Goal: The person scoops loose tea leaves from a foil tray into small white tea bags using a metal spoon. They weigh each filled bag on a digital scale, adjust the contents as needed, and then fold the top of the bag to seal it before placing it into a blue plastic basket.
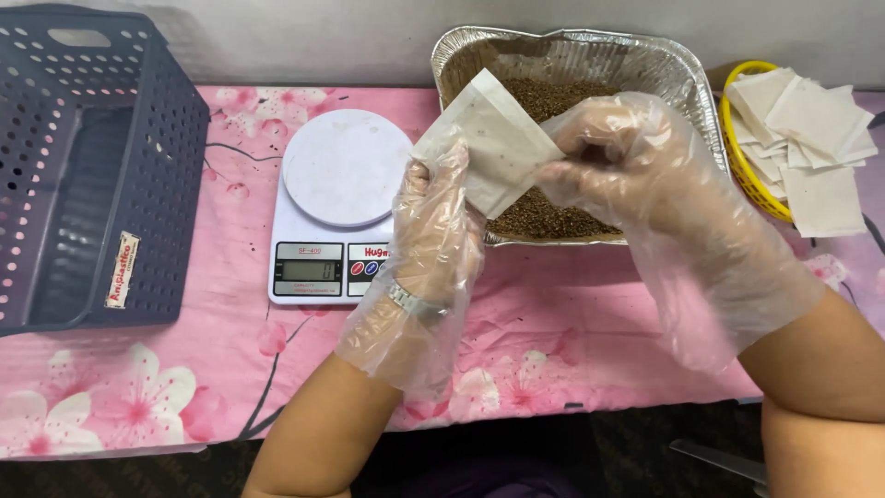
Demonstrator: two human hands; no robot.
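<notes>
Both my hands wear loose clear plastic gloves. My left hand (433, 231) grips the lower left edge of a small white paper sachet (484, 138). My right hand (627, 157) pinches the same sachet at its right corner. The sachet is held tilted over the front left part of a foil tray (572, 46) filled with brown granules (553, 97). A white digital kitchen scale (336, 203) with an empty round platform stands just left of my left hand.
A dark blue perforated plastic basket (92, 166) stands at the far left. A yellow basket (747, 157) with several white sachets (811, 138) sits at the right edge. The table carries a pink floral cloth (553, 341). A wall runs behind.
</notes>
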